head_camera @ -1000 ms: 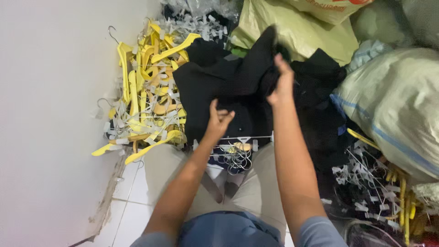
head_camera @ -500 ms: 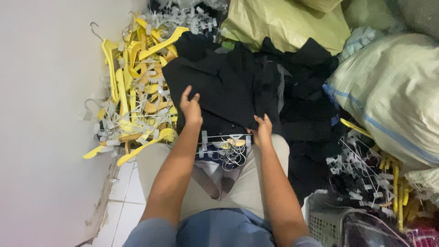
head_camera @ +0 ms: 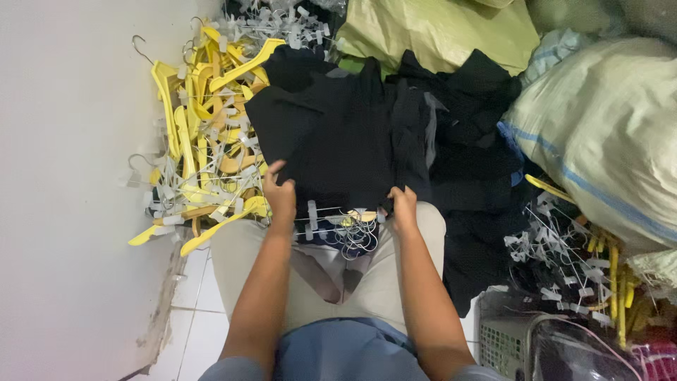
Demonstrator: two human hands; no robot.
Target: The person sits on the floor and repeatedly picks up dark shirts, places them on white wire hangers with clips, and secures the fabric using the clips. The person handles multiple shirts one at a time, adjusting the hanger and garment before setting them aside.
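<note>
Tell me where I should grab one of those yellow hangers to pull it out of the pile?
Probably by the metal hook of the yellow hanger at the pile's far left edge, coming from the wall side. Its hook sticks out free over the bare floor, while the arms lie tangled under other hangers and white clips. Pulling sideways, away from the black cloth, should snag least.

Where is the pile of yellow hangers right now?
In the head view, the pile of yellow hangers lies on the floor at the left, between the white wall and the black garment.
</note>
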